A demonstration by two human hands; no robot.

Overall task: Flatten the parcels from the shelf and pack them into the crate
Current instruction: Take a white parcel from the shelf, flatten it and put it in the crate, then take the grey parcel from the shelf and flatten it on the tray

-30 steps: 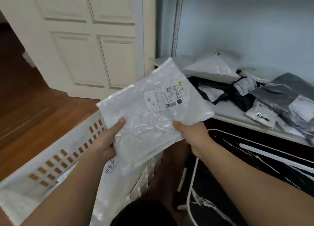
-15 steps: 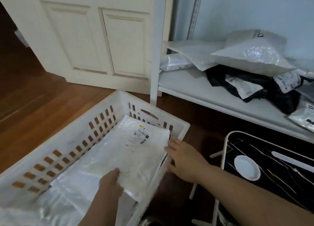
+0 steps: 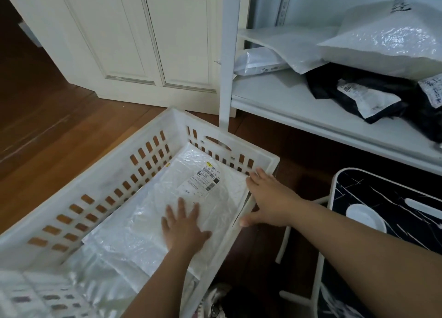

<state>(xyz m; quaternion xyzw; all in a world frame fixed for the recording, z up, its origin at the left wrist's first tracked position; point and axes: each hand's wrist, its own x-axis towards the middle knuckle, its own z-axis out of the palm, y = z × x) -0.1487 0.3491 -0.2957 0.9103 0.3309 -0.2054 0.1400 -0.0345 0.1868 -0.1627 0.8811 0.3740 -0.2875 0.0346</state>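
A white slatted crate (image 3: 100, 171) stands on the floor at lower left. On top of other white bags inside it lies a flat white parcel (image 3: 153, 212) with a barcode label. My left hand (image 3: 184, 229) presses down on this parcel with spread, straight fingers. My right hand (image 3: 270, 198) rests on the crate's right rim, fingers straight and thumb on the outside. At upper right, the white shelf (image 3: 299, 107) carries a puffy white parcel (image 3: 382, 42), a flat white mailer (image 3: 291, 45), a small white bag (image 3: 258, 64) and black parcels (image 3: 334, 83).
A white panelled door (image 3: 143, 42) stands behind the crate on a wooden floor (image 3: 47, 114). A black marbled stand with a white frame (image 3: 382, 210) sits at the right under my right arm. The shelf's upright post (image 3: 227, 66) rises just behind the crate's far corner.
The parcel I held up in both hands has gone down into the crate. My left hand moved onto it and flattened out; my right hand let go and shifted to the crate's rim.
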